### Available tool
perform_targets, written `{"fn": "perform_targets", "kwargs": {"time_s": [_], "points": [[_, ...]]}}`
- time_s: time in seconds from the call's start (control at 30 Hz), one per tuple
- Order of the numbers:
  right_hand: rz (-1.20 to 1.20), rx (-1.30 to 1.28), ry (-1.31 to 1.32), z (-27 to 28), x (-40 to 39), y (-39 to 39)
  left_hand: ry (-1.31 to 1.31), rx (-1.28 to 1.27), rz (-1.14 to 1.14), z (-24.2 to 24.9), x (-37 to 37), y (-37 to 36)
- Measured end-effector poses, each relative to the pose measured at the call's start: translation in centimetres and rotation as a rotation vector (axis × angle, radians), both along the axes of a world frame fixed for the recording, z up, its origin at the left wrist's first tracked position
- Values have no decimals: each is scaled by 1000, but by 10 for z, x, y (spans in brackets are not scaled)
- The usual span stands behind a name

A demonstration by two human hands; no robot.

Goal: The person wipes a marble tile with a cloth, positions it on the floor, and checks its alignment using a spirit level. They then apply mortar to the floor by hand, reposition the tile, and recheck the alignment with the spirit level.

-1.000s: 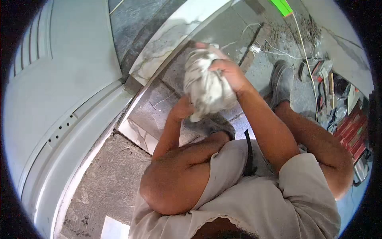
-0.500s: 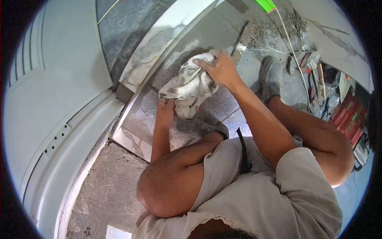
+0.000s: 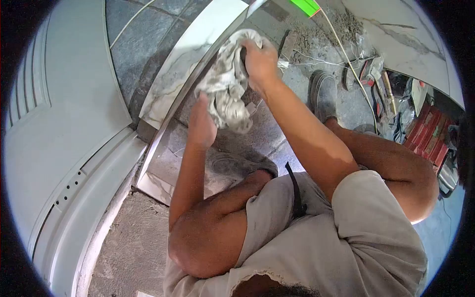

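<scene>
A stained, crumpled white cloth (image 3: pixel 225 79) hangs between my two hands above the grey floor, beside the marble-look edging (image 3: pixel 185 67). My left hand (image 3: pixel 202 123) grips its lower left part, with the fingertips partly hidden by the fabric. Around the cloth's upper right part my right hand (image 3: pixel 261 62) is closed. The lower end of the cloth dangles loosely between my forearms. Both of my feet are below, in grey shoes (image 3: pixel 324 94).
A white door panel (image 3: pixel 74 74) and its frame stand at the left. At the right are a pale cable (image 3: pixel 349 62), a red slatted object (image 3: pixel 429 136) and assorted clutter. A bright green object (image 3: pixel 306 6) lies at the top.
Both hands and the cloth have moved up and slightly left. The cloth is now bunched more narrowly, and its lower part hangs down. The view has shifted a little.
</scene>
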State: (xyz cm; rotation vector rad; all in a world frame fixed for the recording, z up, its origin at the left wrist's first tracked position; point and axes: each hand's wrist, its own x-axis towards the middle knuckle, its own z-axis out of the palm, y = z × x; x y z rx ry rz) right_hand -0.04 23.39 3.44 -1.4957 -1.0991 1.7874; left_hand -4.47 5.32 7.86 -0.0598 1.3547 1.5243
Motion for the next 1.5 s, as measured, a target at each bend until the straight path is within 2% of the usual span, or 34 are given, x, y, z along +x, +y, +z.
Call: {"fn": "perform_targets", "kwargs": {"time_s": [0.03, 0.07, 0.1, 0.17, 0.2, 0.23, 0.3, 0.43, 0.5, 0.53, 0.57, 0.63, 0.7, 0.77, 0.8, 0.83, 0.9, 0.97, 1.03, 1.1, 1.3, 1.37, 1.5], "points": [[36, 201, -145, 2, -4, 5, 61, -5, -69, 7, -4, 14], [2, 273, -154, 3, -8, 12, 324, -50, -241, -35, -13, 10], [1, 278, -154, -4, -16, 18, 325, -45, -242, -33, -14, 20], [-161, 538, -280, -23, -31, 29, 320, -186, -190, -21, -13, 43], [-146, 767, -554, -19, -33, 31, 320, -144, -177, -24, -15, 52], [-147, 770, -556, -21, -36, 33, 318, -141, -177, -24, -13, 54], [-310, 654, -377, -20, -47, 35, 106, 97, -78, -20, -8, 61], [-246, 671, -269, -4, -43, 18, 37, 78, -18, -25, -2, 50], [-105, 584, -319, 7, -40, 6, 105, 30, -52, -29, -1, 38], [-88, 771, -412, -4, -42, -3, 105, 34, -54, -21, 0, 34], [-91, 774, -415, -13, -35, -7, 90, -29, -55, -11, 3, 28], [209, 448, -360, -1, -20, -20, 75, -82, -60, -7, 8, 26], [213, 406, -379, -20, -13, -7, 55, -8, -35, -21, 18, 23], [-41, 490, -448, -32, -11, 12, 11, -6, -41, -27, 16, 31], [-192, 641, -523, -32, -16, 22, 213, -10, -146, -20, 11, 41], [-192, 638, -529, -31, -19, 27, 416, -11, -252, -19, 8, 49], [-132, 831, -477, -30, -25, 39, 442, -18, -230, -25, 5, 63], [-104, 799, -526, -42, -39, 35, -57, 114, -26, -20, 0, 75], [64, 504, -613, -46, -42, 37, -43, 36, -32, -23, -5, 74], [12, 492, -580, -51, -37, 41, -159, 63, -14, -35, -5, 71], [-221, 532, -378, -63, -43, 47, -159, 97, -41, -17, -7, 75], [-322, 485, -120, -61, -45, 47, -166, 106, -27, -17, -9, 76], [-200, 606, -164, -30, -39, 30, -138, 177, 20, -21, -6, 67]]}}
